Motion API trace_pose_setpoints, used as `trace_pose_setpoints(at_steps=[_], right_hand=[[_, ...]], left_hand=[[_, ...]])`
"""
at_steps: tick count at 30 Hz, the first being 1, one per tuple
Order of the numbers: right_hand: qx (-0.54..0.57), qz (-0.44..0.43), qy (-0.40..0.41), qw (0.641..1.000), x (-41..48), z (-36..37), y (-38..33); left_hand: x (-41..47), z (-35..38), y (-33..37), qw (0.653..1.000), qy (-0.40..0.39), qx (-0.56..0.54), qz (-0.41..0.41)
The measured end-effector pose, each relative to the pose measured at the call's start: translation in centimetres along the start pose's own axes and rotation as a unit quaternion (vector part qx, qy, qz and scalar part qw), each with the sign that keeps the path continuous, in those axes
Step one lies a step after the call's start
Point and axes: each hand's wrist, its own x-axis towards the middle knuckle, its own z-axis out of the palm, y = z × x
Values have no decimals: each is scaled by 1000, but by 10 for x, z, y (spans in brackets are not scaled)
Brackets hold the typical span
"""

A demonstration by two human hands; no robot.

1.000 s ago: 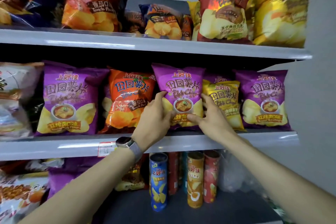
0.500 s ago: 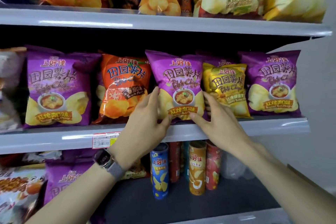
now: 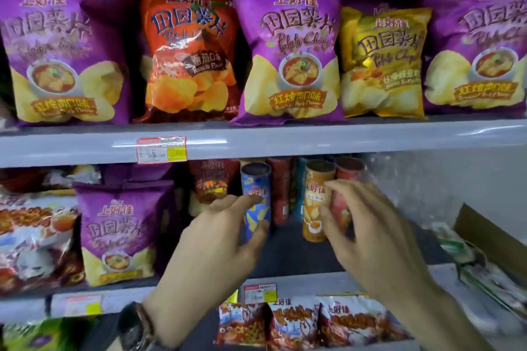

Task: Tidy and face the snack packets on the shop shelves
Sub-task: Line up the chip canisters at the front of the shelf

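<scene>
Here, the spread fingers (image 3: 233, 204) of the left hand (image 3: 225, 239) curve in front of a blue canister (image 3: 255, 182), thumb low across it. The right hand (image 3: 373, 234), fingers loosely bent and apart, hovers before an orange canister (image 3: 315, 196) and a red canister (image 3: 349, 171). All three stand on the lower shelf (image 3: 308, 279), beneath a row of chip bags (image 3: 288, 51). Blur hides any contact. The frame edge cuts off the watch (image 3: 134, 325).

red price label (image 3: 161, 149), brown cardboard box (image 3: 490, 239)
</scene>
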Motion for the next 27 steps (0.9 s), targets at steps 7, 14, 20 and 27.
trace_pose_setpoints(at_steps=[7, 14, 20, 27], right_hand=[[-18, 66, -122, 990, -42, 78, 39], [18, 201, -165, 965, -39, 129, 86], [187, 333, -82, 921, -32, 165, 97], [132, 363, -58, 920, -24, 196, 93]], left_hand=[[-3, 65, -26, 988, -98, 42, -114], [28, 131, -62, 975, -86, -33, -203], [59, 177, -79, 947, 4, -167, -274], [56, 185, -106, 941, 56, -206, -262]])
